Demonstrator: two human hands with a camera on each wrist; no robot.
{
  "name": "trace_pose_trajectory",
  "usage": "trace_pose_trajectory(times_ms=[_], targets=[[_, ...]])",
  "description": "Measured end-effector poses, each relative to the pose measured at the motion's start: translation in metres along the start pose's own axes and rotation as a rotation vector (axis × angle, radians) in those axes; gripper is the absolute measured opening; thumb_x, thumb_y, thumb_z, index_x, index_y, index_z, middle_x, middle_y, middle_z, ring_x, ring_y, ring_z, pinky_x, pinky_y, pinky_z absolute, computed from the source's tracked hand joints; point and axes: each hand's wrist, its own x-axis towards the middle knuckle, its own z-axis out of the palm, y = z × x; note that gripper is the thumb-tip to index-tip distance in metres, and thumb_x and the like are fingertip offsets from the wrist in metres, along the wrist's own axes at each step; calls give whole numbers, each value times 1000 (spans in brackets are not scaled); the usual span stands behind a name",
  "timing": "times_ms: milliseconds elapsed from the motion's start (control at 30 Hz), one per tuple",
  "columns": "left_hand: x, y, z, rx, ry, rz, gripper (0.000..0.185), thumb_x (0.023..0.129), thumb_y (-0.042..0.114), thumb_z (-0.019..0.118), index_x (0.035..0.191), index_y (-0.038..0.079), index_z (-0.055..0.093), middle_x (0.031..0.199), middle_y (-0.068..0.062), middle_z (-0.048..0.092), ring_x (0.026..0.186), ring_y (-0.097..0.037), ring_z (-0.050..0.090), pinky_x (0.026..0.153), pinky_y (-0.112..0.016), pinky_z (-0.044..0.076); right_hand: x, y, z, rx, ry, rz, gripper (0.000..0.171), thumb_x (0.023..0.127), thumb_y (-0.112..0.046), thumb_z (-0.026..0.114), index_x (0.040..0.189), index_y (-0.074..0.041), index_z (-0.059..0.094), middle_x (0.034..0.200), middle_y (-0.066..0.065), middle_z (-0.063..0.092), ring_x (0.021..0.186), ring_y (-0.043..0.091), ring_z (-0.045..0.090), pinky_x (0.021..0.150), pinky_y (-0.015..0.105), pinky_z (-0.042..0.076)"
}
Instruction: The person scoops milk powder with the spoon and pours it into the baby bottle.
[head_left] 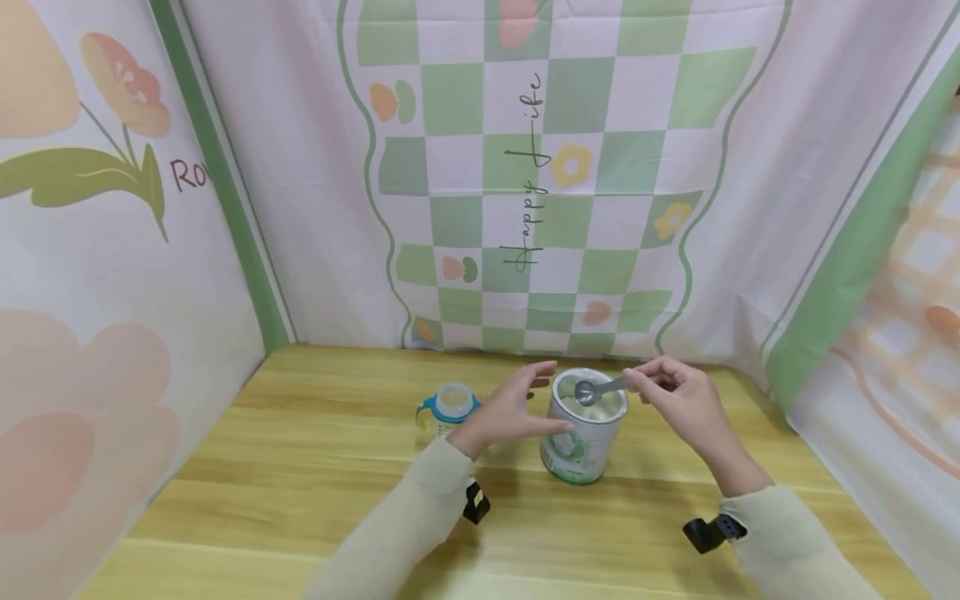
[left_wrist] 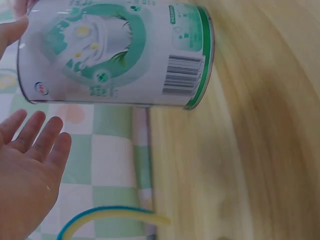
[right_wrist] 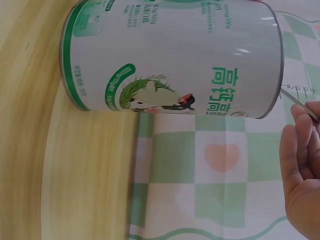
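While both cream sleeves (head_left: pixel 420 517) reach in from the near edge of the wooden table (head_left: pixel 300 467), the work sits a little past the middle of the tabletop, at about twelve o'clock from the person. Nearest of the things is the open powder tin (head_left: pixel 585 429), upright, white with green print and a barcode that the left wrist view shows on its side. The left hand (head_left: pixel 510 410) hovers at the tin's nine o'clock, its fingers straight and spread wide and gripping nothing; in the head view the thumb tip seems to meet the tin's wall, but whether it truly touches I cannot tell. The right hand (head_left: pixel 678 400), at the tin's three o'clock, pinches the handle of a metal scoop (head_left: pixel 596 389) between thumb and fingertips, and the scoop's bowl hangs over the tin's open mouth, above the pale powder inside. Whether the bowl is loaded is too small to tell. At the tin's nine o'clock, beyond the left hand, stands a baby bottle (head_left: pixel 448 408) with blue handles and an open top. My reading is that the tin is already opened and the scooping only begun; carrying powder across to the bottle appears left to do. Behind it all hangs a green checked cloth backdrop (head_left: pixel 525 167).
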Motion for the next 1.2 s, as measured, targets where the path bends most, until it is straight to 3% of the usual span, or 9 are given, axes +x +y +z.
trace_pose_trajectory(times_ms=[300, 633, 800, 1033, 1200], targets=[[5, -7, 14, -107, 4, -53, 98, 78, 39, 88, 156, 19, 31, 154, 4, 37, 138, -26, 41, 110, -51, 36, 2, 4, 9, -187, 59, -149, 17, 95, -29, 73, 89, -13, 72, 74, 2, 67, 62, 14, 56, 51, 26, 45], [9, -8, 27, -159, 39, -93, 104, 76, 40, 89, 158, 24, 27, 148, 9, 42, 135, -14, 41, 108, -48, 36, 6, -1, 22, -297, 87, -328, 13, 90, -17, 78, 81, -13, 70, 69, -7, 65, 58, 7, 56, 50, 25, 47], [13, -11, 31, -172, 43, -72, 102, 75, 38, 90, 157, 25, 30, 143, 10, 46, 131, -12, 44, 108, -48, 37, 6, -6, 26, -325, 88, -373, 14, 89, -12, 78, 78, -12, 68, 67, -6, 65, 57, 6, 57, 50, 26, 48], [18, -12, 34, -214, 12, -19, 87, 76, 34, 90, 147, 33, 40, 137, 4, 53, 127, -21, 50, 101, -43, 41, 7, -8, 29, -346, 84, -394, 14, 88, -8, 77, 78, -11, 68, 68, -5, 65, 58, 7, 58, 51, 27, 49], [18, -9, 35, -256, -3, 4, 84, 79, 27, 89, 147, 28, 40, 137, 0, 54, 123, -22, 55, 99, -37, 43, 9, -9, 33, -378, 77, -410, 14, 87, -6, 77, 77, -10, 68, 70, -3, 67, 60, 9, 61, 52, 29, 52]])
